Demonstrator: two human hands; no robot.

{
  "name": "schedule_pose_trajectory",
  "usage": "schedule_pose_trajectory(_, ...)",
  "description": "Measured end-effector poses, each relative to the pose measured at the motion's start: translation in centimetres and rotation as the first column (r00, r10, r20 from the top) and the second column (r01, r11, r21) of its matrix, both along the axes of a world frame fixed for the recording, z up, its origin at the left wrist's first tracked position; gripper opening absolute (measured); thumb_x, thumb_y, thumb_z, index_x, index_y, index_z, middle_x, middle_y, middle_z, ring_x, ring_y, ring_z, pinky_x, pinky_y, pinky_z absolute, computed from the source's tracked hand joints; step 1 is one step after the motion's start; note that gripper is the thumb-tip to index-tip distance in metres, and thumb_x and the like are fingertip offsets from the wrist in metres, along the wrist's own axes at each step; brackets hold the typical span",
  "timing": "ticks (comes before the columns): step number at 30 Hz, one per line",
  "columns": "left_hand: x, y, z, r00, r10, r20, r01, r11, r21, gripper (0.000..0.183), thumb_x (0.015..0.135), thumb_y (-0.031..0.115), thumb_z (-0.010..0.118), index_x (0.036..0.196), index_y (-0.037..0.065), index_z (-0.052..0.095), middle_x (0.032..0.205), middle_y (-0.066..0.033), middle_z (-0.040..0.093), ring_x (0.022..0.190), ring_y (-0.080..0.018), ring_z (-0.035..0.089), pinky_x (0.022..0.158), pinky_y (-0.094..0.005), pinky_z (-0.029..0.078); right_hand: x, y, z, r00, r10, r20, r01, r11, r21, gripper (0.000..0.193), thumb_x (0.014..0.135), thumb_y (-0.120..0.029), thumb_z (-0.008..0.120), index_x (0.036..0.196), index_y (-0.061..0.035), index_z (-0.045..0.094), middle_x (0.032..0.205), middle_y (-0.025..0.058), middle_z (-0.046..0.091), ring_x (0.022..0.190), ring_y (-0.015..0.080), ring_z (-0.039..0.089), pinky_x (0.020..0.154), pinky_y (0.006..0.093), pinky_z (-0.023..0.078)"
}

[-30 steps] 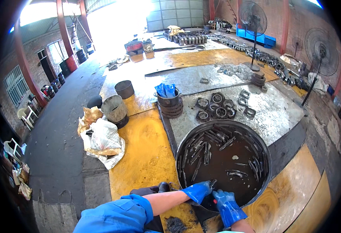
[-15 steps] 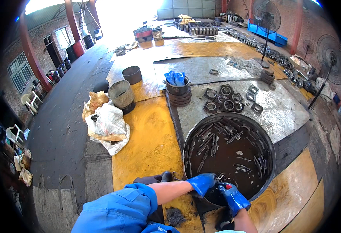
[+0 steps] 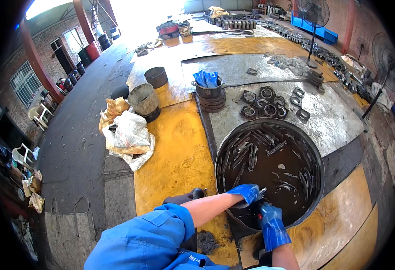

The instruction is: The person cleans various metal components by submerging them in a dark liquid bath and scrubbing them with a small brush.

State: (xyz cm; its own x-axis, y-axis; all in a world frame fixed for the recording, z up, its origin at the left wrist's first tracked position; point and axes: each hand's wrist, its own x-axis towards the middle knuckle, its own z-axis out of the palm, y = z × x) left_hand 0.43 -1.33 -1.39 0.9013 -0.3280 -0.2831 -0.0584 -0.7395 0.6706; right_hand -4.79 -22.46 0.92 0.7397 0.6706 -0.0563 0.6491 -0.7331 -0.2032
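Both my hands wear blue rubber gloves and work over the near side of a large round tub [image 3: 322,173]. Dark brown liquid [image 3: 274,173] fills it, and several dark, wet strip-like pieces [image 3: 253,157] lie along its far, left and right sides. My left hand [image 3: 247,193] is closed at the near left of the tub; a small greyish tip shows past its fingers, its kind hidden. Close by on the right, my right hand [image 3: 273,222] is closed around a red-handled tool [image 3: 259,217], mostly covered by the glove. Small pale bits float in the liquid.
Beyond the tub, several dark metal rings [image 3: 269,109] lie on a metal sheet [image 3: 328,112]. A pot [image 3: 209,92] with blue gloves sits on stacked rings [image 3: 212,104]. Left are a bucket [image 3: 143,101] and a white sack [image 3: 132,130]. A standing fan [image 3: 314,13] is at far right.
My hands have moved up and farther into the tub, away from its near rim. A greyish tip now shows at my left fingers. The whole view has shifted slightly.
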Motion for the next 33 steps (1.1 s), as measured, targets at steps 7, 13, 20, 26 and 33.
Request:
schedule_pose_trajectory(7, -2.2, -1.5, -0.8, 0.993, 0.082, -0.086, -0.09, 0.991, -0.099, 0.04, 0.086, 0.017, 0.069, 0.124, 0.004, 0.068, 0.112, -0.0252, 0.072, 0.104, -0.0434, 0.07, 0.085, -0.0476, 0.057, 0.4, -0.5, -0.6, 0.918, -0.295, -0.264, 0.356, 0.907, 0.224, 0.032, 0.088, -0.028, 0.071, 0.118, -0.0172, 0.075, 0.112, 0.0136, 0.075, 0.106, 0.0367, 0.071, 0.095, 0.0474, 0.056)
schedule_pose_trajectory(13, -4.2, -2.2, -1.7, 0.975, 0.216, -0.046, -0.216, 0.976, -0.007, 0.043, 0.082, 0.009, 0.07, 0.124, 0.001, 0.064, 0.111, -0.028, 0.071, 0.105, -0.0439, 0.071, 0.083, -0.0488, 0.059, 1.0, -0.5, 0.5, 0.72, -0.38, -0.581, 0.617, 0.733, 0.285, 0.025, 0.092, -0.024, 0.073, 0.113, -0.0096, 0.077, 0.108, 0.0166, 0.077, 0.102, 0.0297, 0.074, 0.092, 0.0377, 0.056)
schedule_pose_trajectory(20, -4.5, -1.3, -2.2, 0.987, 0.113, -0.111, -0.112, 0.994, 0.021, 0.049, 0.079, 0.01, 0.074, 0.126, 0.002, 0.063, 0.109, -0.0279, 0.072, 0.1, -0.0464, 0.07, 0.078, -0.0492, 0.058, 1.0, -1.3, 2.7, 0.518, -0.264, -0.813, 0.734, 0.626, 0.265, 0.029, 0.093, -0.022, 0.072, 0.116, -0.0035, 0.075, 0.108, 0.0101, 0.077, 0.101, 0.0222, 0.071, 0.092, 0.0359, 0.055)
schedule_pose_trajectory(26, -2.7, 1.5, -2.1, 0.989, -0.11, 0.101, 0.114, 0.993, -0.041, 0.029, 0.079, 0.018, 0.074, 0.101, 0.0, 0.075, 0.098, -0.0263, 0.073, 0.087, -0.0442, 0.071, 0.071, -0.0494, 0.056, 1.0, -0.4, 1.4, 0.797, -0.216, -0.565, 0.462, 0.819, 0.339, 0.029, 0.092, -0.022, 0.073, 0.117, -0.0073, 0.075, 0.114, 0.0174, 0.075, 0.103, 0.0317, 0.073, 0.092, 0.0389, 0.057)
schedule_pose_trajectory(33, 0.0, 0.4, -0.1, 0.981, -0.196, -0.006, 0.194, 0.965, 0.177, 0.021, 0.078, 0.024, 0.071, 0.085, 0.007, 0.08, 0.089, -0.0194, 0.076, 0.082, -0.0387, 0.073, 0.074, -0.0472, 0.058, -0.5, 1.6, 1.0, 0.992, -0.105, -0.07, 0.111, 0.989, 0.095, 0.028, 0.079, -0.023, 0.073, 0.107, -0.0216, 0.074, 0.096, 0.0108, 0.075, 0.091, 0.0363, 0.072, 0.081, 0.0492, 0.059)
